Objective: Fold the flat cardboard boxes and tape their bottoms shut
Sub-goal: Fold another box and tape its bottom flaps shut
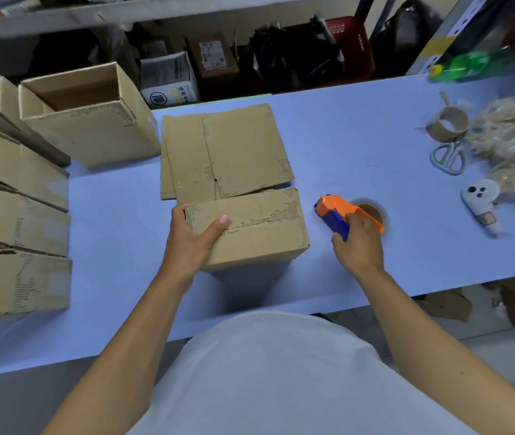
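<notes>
A folded cardboard box (259, 233) stands on the blue table (359, 146) in front of me, its closed flaps facing up with a seam across the middle. My left hand (191, 238) grips its left end, thumb lying on top. Just behind it lies a stack of flat cardboard boxes (224, 152). To the right of the box, my right hand (358, 243) holds the blue handle of an orange and blue tape dispenser (339, 213), which sits on the table with its brown tape roll (373, 211) behind it.
Several assembled boxes (17, 221) line the left side, and an open one (89, 114) stands at the back left. At the right lie a cardboard tape core (446, 124), white scissors (447, 157), bagged filler (507, 142) and a small white toy (482, 202). A green bottle (466, 65) lies far right.
</notes>
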